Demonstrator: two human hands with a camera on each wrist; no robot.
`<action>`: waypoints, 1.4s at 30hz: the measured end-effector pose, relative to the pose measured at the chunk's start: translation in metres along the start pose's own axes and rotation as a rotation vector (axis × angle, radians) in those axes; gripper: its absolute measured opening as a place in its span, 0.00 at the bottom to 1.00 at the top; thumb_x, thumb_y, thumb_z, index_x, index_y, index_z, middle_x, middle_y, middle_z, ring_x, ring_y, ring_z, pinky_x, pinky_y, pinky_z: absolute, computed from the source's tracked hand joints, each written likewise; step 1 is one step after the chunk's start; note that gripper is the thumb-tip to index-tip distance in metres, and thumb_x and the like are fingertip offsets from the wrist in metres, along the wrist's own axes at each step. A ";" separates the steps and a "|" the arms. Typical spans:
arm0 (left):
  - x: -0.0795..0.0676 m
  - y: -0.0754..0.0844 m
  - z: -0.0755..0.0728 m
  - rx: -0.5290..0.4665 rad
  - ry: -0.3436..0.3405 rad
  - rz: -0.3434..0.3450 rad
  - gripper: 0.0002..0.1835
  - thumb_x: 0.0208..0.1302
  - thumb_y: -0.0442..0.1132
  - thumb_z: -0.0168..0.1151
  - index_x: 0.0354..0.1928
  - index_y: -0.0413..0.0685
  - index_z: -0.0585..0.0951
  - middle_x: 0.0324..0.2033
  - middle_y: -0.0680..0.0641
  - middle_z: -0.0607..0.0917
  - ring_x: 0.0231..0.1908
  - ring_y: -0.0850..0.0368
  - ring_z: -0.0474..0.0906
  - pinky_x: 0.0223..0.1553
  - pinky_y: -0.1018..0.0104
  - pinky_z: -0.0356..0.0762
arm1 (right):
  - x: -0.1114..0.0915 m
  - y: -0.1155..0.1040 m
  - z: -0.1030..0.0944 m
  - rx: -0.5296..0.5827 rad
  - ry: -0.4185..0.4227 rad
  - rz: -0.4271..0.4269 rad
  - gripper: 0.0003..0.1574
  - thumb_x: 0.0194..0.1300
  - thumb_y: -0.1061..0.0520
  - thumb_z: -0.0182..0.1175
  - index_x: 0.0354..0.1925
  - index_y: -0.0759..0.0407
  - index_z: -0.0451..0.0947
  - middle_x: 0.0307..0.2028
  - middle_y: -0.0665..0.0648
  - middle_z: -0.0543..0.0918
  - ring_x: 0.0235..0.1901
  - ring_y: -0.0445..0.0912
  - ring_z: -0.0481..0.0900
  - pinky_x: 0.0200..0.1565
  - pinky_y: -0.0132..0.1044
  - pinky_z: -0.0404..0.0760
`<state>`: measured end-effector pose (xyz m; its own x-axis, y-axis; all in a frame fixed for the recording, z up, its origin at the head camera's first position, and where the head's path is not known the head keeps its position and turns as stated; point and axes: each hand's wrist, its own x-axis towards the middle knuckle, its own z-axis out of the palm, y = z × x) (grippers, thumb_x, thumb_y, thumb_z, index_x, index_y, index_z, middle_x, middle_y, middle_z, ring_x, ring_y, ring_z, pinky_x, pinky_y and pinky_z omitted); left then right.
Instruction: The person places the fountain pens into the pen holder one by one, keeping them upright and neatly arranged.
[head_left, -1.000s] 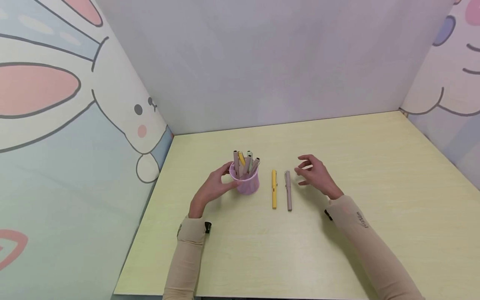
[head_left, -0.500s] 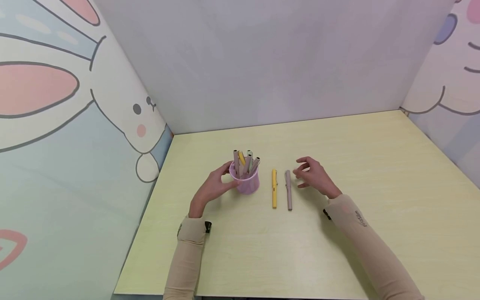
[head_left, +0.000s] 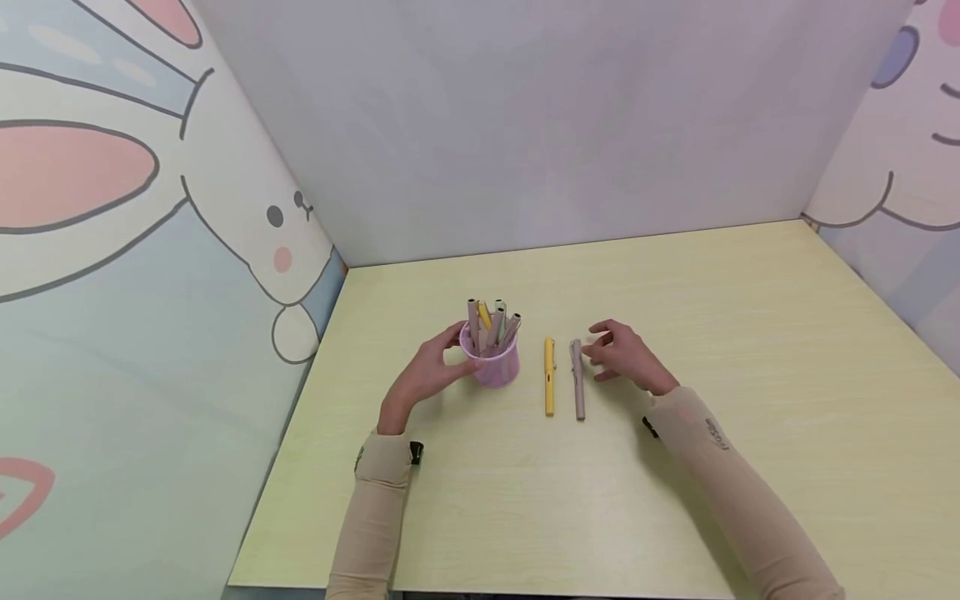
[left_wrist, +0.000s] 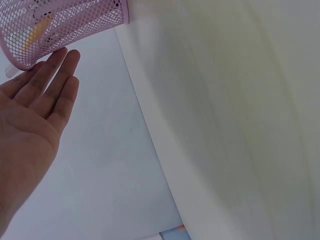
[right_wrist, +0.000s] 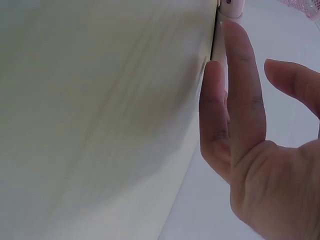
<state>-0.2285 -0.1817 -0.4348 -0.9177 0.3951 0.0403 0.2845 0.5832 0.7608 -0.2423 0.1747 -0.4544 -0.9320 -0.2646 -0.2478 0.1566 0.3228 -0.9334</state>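
My left hand (head_left: 426,372) holds a pink mesh pen holder (head_left: 498,372) from its left, thumb at the near rim and fingers round the far side. In the left wrist view, the fingers touch the mesh (left_wrist: 82,25). Several pens (head_left: 494,327), mostly greyish-mauve, with a yellow one and a pale green one, stand in the holder. To its right a yellow pen (head_left: 550,377) and a greyish-mauve pen (head_left: 578,381) lie side by side on the table. My right hand (head_left: 628,358) hovers beside the mauve pen's upper end, fingers loosely bent and holding nothing.
The pale yellow table (head_left: 480,517) meets a plain light wall (head_left: 525,125) at the back. A side wall with a painted rabbit (head_left: 247,208) borders the left, and another painted wall (head_left: 885,158) the right.
My right hand has moved slightly left and toward me, closer to the greyish-mauve pen. The left hand and the pen holder have stayed in place.
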 end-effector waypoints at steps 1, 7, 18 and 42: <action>0.000 0.000 0.000 -0.002 -0.001 0.000 0.43 0.68 0.51 0.68 0.79 0.47 0.62 0.69 0.41 0.74 0.68 0.41 0.70 0.67 0.37 0.65 | 0.000 -0.001 0.001 -0.002 -0.002 0.006 0.37 0.74 0.62 0.59 0.72 0.76 0.57 0.50 0.69 0.72 0.46 0.58 0.79 0.40 0.46 0.88; 0.000 -0.001 0.000 -0.003 -0.004 -0.002 0.43 0.68 0.51 0.69 0.79 0.47 0.63 0.69 0.41 0.75 0.68 0.41 0.70 0.67 0.37 0.65 | 0.004 -0.001 0.005 -0.010 -0.007 0.030 0.36 0.74 0.62 0.59 0.71 0.78 0.59 0.49 0.69 0.74 0.45 0.55 0.79 0.40 0.45 0.88; 0.000 0.000 -0.001 -0.002 -0.001 0.009 0.42 0.68 0.52 0.68 0.79 0.48 0.63 0.69 0.41 0.75 0.68 0.41 0.70 0.67 0.37 0.65 | 0.007 -0.002 0.011 -0.025 -0.004 0.042 0.36 0.72 0.63 0.59 0.70 0.79 0.59 0.50 0.70 0.74 0.42 0.53 0.81 0.39 0.44 0.88; -0.001 -0.003 -0.002 -0.003 0.003 0.014 0.42 0.67 0.52 0.68 0.79 0.49 0.64 0.68 0.43 0.76 0.67 0.43 0.71 0.67 0.39 0.66 | 0.010 -0.009 0.024 -0.162 0.028 0.107 0.35 0.72 0.60 0.63 0.67 0.76 0.63 0.51 0.72 0.74 0.30 0.48 0.85 0.35 0.39 0.87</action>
<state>-0.2286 -0.1853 -0.4361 -0.9147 0.4008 0.0526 0.2961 0.5757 0.7621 -0.2450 0.1476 -0.4551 -0.9218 -0.1967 -0.3340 0.2025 0.4903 -0.8477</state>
